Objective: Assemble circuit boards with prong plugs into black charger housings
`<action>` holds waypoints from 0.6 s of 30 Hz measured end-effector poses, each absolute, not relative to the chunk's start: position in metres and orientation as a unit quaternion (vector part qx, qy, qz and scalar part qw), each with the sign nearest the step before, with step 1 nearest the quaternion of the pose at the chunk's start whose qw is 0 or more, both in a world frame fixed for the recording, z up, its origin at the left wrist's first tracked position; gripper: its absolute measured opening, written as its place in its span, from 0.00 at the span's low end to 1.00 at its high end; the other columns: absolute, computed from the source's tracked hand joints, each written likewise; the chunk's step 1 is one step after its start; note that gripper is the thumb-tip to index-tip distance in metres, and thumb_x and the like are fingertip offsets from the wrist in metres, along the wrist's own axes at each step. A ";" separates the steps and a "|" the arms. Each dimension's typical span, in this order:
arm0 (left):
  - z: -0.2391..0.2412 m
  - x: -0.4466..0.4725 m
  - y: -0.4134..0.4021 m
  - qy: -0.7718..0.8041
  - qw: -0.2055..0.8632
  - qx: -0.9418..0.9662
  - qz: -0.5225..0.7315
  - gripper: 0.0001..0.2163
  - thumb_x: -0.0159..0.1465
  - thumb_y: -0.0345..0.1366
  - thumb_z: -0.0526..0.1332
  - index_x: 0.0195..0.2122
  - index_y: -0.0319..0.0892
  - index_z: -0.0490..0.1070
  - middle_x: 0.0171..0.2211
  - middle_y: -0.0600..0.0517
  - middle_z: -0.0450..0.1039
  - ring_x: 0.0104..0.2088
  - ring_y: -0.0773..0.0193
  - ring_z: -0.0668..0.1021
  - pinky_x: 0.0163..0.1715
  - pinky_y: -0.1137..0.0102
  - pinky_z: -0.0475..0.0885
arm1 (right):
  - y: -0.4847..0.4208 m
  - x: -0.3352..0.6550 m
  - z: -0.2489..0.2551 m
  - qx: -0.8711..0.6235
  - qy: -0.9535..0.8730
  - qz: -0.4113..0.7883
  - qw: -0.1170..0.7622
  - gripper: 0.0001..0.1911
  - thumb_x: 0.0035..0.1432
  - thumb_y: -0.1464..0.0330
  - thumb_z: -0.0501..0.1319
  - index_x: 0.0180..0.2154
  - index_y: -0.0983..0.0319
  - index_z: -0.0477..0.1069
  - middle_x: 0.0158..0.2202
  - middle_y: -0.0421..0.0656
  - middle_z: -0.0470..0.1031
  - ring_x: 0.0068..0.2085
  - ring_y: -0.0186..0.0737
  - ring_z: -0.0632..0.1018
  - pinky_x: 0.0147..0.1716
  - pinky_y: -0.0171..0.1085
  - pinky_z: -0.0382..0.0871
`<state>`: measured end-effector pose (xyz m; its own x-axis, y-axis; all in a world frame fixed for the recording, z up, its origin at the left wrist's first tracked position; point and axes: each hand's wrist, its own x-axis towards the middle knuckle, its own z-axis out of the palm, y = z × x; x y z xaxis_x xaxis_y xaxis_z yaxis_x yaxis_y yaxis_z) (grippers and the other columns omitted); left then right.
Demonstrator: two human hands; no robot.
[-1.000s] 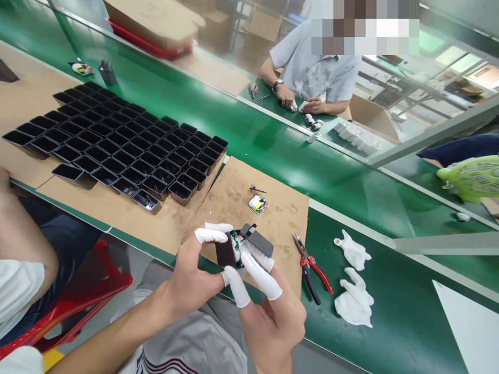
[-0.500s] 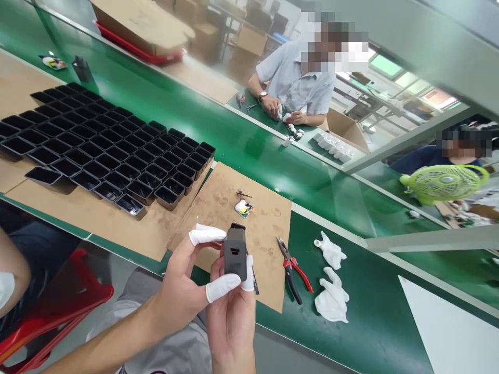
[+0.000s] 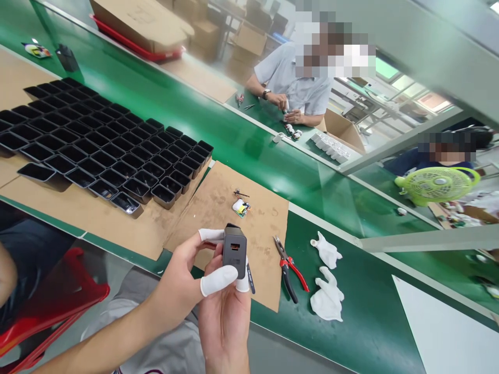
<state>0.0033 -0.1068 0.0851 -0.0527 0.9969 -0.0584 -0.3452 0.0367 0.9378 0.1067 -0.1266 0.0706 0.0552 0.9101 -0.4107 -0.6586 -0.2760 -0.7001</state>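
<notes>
A black charger casing [image 3: 235,262] with a USB port on its facing end is held up between my two hands. My left hand [image 3: 183,278] grips it from the left, with white finger cots on thumb and forefinger. From below, my right hand [image 3: 226,317] supports it, a white-cotted fingertip against its lower right edge. Dark tweezers [image 3: 251,279] show partly just right of that hand. Beyond the casing, a small circuit board [image 3: 240,208] with yellow and white parts lies on cardboard [image 3: 263,228]. A small dark part [image 3: 241,194] lies behind the board.
Rows of open black casings [image 3: 97,140] cover the left side. Red-handled pliers [image 3: 289,270] lie at the cardboard's right edge, with crumpled white finger cots [image 3: 328,296] further right. Across the bench a co-worker [image 3: 290,83] handles small parts. A green fan [image 3: 438,184] stands at right.
The casing has tilted slightly, so its port end faces me more squarely. Both hands keep hold of it. The whole view has shifted a little; the co-worker's hands have come closer together.
</notes>
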 end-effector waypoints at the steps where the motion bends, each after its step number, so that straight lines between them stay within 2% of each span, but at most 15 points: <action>1: 0.084 0.003 -0.106 0.430 0.580 0.373 0.582 0.21 0.66 0.41 0.79 0.59 0.48 0.81 0.57 0.44 0.86 0.59 0.46 0.86 0.62 0.55 0.84 | -0.126 0.106 0.071 -0.434 -0.141 0.670 0.586 0.24 0.77 0.46 0.63 0.58 0.54 0.85 0.62 0.48 0.87 0.72 0.47 0.82 0.73 0.48 0.80; 5: 0.082 0.003 -0.102 0.423 0.591 0.362 0.584 0.21 0.66 0.42 0.79 0.58 0.47 0.82 0.57 0.44 0.87 0.58 0.47 0.86 0.62 0.56 0.83 | -0.126 0.103 0.072 -0.442 -0.138 0.661 0.591 0.23 0.78 0.47 0.62 0.56 0.54 0.85 0.60 0.48 0.88 0.72 0.46 0.81 0.70 0.46 0.83; 9: 0.075 -0.001 -0.101 0.392 0.609 0.370 0.582 0.22 0.65 0.44 0.80 0.58 0.47 0.82 0.57 0.44 0.87 0.56 0.48 0.88 0.62 0.56 0.84 | -0.121 0.109 0.069 -0.468 -0.186 0.602 0.620 0.21 0.76 0.47 0.66 0.56 0.53 0.85 0.57 0.46 0.89 0.64 0.48 0.87 0.64 0.49 0.86; 11: 0.069 -0.007 -0.103 0.411 0.575 0.380 0.597 0.24 0.66 0.41 0.79 0.62 0.48 0.79 0.59 0.44 0.86 0.58 0.48 0.87 0.64 0.56 0.83 | -0.115 0.119 0.065 -0.501 -0.259 0.494 0.662 0.14 0.73 0.55 0.73 0.53 0.54 0.85 0.55 0.44 0.89 0.58 0.46 0.89 0.60 0.47 0.87; 13: 0.063 -0.014 -0.105 0.452 0.501 0.428 0.601 0.27 0.69 0.37 0.76 0.67 0.51 0.75 0.62 0.44 0.84 0.60 0.51 0.86 0.66 0.55 0.81 | -0.109 0.132 0.062 -0.517 -0.386 0.334 0.687 0.09 0.68 0.66 0.78 0.49 0.55 0.86 0.54 0.44 0.88 0.54 0.43 0.89 0.56 0.43 0.87; 15: 0.057 -0.021 -0.103 0.489 0.414 0.513 0.572 0.29 0.69 0.34 0.75 0.70 0.52 0.72 0.64 0.44 0.82 0.63 0.50 0.85 0.68 0.53 0.80 | -0.102 0.146 0.059 -0.495 -0.534 0.192 0.658 0.14 0.66 0.75 0.78 0.51 0.54 0.88 0.55 0.45 0.85 0.54 0.43 0.90 0.54 0.42 0.88; 18: 0.047 -0.024 -0.093 0.500 0.331 0.628 0.495 0.30 0.65 0.33 0.76 0.68 0.49 0.74 0.63 0.42 0.81 0.65 0.44 0.83 0.67 0.49 0.80 | -0.095 0.159 0.052 -0.454 -0.686 0.118 0.556 0.25 0.68 0.80 0.73 0.60 0.51 0.87 0.57 0.48 0.82 0.56 0.47 0.90 0.55 0.46 0.90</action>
<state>-0.0236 -0.0927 0.0469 0.0091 0.9567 0.2909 0.3006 -0.2801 0.9117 0.1593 -0.0946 0.0517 0.0299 0.7545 0.6557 0.4915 0.5601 -0.6669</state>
